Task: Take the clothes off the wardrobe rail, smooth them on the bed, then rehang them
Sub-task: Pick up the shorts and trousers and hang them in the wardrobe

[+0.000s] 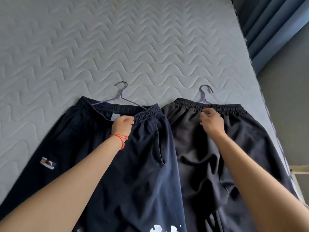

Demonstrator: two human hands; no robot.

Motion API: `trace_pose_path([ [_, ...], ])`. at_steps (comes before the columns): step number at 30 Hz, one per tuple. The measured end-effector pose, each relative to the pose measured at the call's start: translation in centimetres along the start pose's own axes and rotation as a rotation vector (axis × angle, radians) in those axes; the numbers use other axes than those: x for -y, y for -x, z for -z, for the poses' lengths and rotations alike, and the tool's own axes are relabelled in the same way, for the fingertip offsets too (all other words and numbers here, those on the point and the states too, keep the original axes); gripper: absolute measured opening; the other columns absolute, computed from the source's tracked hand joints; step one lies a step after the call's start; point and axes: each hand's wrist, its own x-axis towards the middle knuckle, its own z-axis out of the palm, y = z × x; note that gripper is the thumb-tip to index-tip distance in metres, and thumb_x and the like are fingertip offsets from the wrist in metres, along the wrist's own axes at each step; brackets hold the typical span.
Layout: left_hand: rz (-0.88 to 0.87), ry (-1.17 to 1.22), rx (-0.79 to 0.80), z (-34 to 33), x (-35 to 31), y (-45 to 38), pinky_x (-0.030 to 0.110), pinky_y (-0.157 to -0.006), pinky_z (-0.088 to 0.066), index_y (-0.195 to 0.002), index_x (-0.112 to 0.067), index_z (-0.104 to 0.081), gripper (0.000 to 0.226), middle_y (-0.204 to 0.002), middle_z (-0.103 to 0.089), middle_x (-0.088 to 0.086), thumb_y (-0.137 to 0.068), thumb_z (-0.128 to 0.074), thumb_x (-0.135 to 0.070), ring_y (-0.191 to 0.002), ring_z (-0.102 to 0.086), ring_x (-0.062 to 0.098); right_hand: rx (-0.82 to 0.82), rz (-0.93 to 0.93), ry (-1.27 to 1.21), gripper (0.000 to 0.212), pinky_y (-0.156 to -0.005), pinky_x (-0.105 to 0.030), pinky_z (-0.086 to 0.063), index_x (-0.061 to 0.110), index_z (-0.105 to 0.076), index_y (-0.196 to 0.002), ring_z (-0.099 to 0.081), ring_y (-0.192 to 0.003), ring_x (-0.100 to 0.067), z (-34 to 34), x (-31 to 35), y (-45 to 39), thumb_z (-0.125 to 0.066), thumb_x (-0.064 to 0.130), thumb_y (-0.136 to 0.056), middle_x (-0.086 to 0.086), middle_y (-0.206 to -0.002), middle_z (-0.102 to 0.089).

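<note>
Off the rail and laid flat, navy trousers [103, 164] pinched under curled left hand [122, 125] fingers, black trousers [209, 156] beneath loosely curled, empty right hand [211, 122] fingers; smoothing, rehanging left.

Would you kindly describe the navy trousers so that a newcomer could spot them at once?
On the grey quilted bed lie two dark trousers side by side. The navy trousers are the left pair, under the left hand; only they carry a small picture patch.

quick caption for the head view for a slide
Two hands, left hand and right hand, at the waistbands of navy trousers and black trousers on hangers on a bed.
</note>
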Motion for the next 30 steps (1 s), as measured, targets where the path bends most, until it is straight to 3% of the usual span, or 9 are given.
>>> trace_pose_path([
  [1,-0.035,-0.024,-0.014,-0.5,0.2,-1.3,0.033,-0.077,-0.043,-0.086,-0.002,-0.070,0.037,-0.074,-0.056,0.011,-0.070,-0.046,-0.025,-0.074,-0.048,0.019,-0.008,0.001,0.037,0.034,-0.097,-0.045,-0.046,0.017,-0.058,-0.114,-0.063,-0.102,-0.035,-0.4,0.2,-1.3,-0.048,0.029,-0.084,-0.015,-0.110,-0.067],
  [2,-0.050,-0.077,-0.017,-0.9,-0.2,-2.0,0.032,-0.075,-0.040,-0.082,-0.023,-0.054,0.017,-0.074,-0.050,0.010,-0.069,-0.043,-0.025,-0.075,-0.044,0.019,-0.012,-0.003,0.071,0.034,-0.097,-0.044,-0.045,0.017,-0.057,-0.115,-0.062,-0.103,-0.035,-0.7,0.5,-2.3,-0.047,0.030,-0.085,-0.015,-0.112,-0.066],
  [4,-0.056,-0.169,-0.071,-1.7,-0.7,-3.8,0.031,-0.072,-0.036,-0.070,-0.004,-0.037,0.018,-0.074,-0.042,0.015,-0.080,-0.044,-0.018,-0.074,-0.040,0.024,-0.023,-0.005,0.106,0.037,-0.096,-0.045,-0.046,0.016,-0.054,-0.118,-0.063,-0.101,-0.037,-1.4,0.7,-4.4,-0.046,0.031,-0.085,-0.016,-0.114,-0.064],
  [6,-0.044,-0.243,-0.135,-2.4,-0.8,-5.5,0.034,-0.075,-0.039,-0.084,0.011,-0.050,0.025,-0.091,-0.050,0.034,-0.088,-0.041,-0.013,-0.084,-0.047,0.041,-0.009,-0.023,0.111,0.043,-0.093,-0.048,-0.049,0.018,-0.053,-0.120,-0.063,-0.100,-0.037,-2.1,0.5,-6.2,-0.046,0.037,-0.082,-0.017,-0.114,-0.064],
  [11,0.037,-0.289,-0.077,-3.9,-0.6,-9.4,0.037,-0.090,-0.042,-0.104,0.002,-0.065,0.038,-0.116,-0.063,0.023,-0.090,-0.042,-0.025,-0.108,-0.055,0.039,-0.079,-0.059,0.107,0.040,-0.096,-0.041,-0.043,0.005,-0.056,-0.116,-0.058,-0.108,-0.039,-4.0,0.8,-8.8,-0.045,0.030,-0.087,-0.023,-0.115,-0.062],
  [16,0.092,-0.216,-0.081,-5.3,-0.1,-11.2,0.039,-0.086,-0.048,-0.093,0.005,-0.068,0.035,-0.106,-0.068,0.023,-0.083,-0.051,-0.025,-0.101,-0.061,0.038,-0.212,-0.126,0.149,0.040,-0.093,-0.040,-0.041,-0.005,-0.059,-0.113,-0.052,-0.115,-0.042,-5.7,-0.5,-9.8,-0.046,0.025,-0.090,-0.029,-0.120,-0.058],
  [22,0.096,-0.154,-0.151,-6.1,0.1,-11.3,0.052,-0.096,-0.045,-0.053,-0.012,-0.052,0.029,-0.092,-0.069,0.021,-0.078,-0.056,-0.026,-0.096,-0.062,0.040,-0.201,-0.207,0.167,0.053,-0.095,-0.040,-0.041,0.001,-0.050,-0.122,-0.052,-0.117,-0.039,-6.3,0.8,-10.2,-0.054,0.036,-0.083,-0.022,-0.126,-0.056],
  [27,-0.023,0.000,-0.167,-5.1,-1.3,-9.6,0.040,-0.085,-0.048,-0.068,0.004,-0.065,0.030,-0.087,-0.069,0.025,-0.085,-0.050,-0.016,-0.088,-0.063,0.036,-0.153,-0.223,0.090,0.056,-0.099,-0.036,-0.039,0.001,-0.042,-0.134,-0.048,-0.123,-0.037,-5.6,1.3,-9.7,-0.054,0.024,-0.084,-0.021,-0.132,-0.052],
  [30,-0.047,0.113,-0.147,-4.3,-1.9,-8.5,0.036,-0.081,-0.049,-0.053,-0.008,-0.054,0.034,-0.055,-0.067,0.006,-0.086,-0.047,-0.011,-0.072,-0.065,0.028,-0.217,-0.161,0.111,0.045,-0.093,-0.038,-0.042,-0.004,-0.054,-0.121,-0.053,-0.115,-0.040,-5.6,1.2,-7.8,-0.051,0.022,-0.084,-0.027,-0.122,-0.057],
])
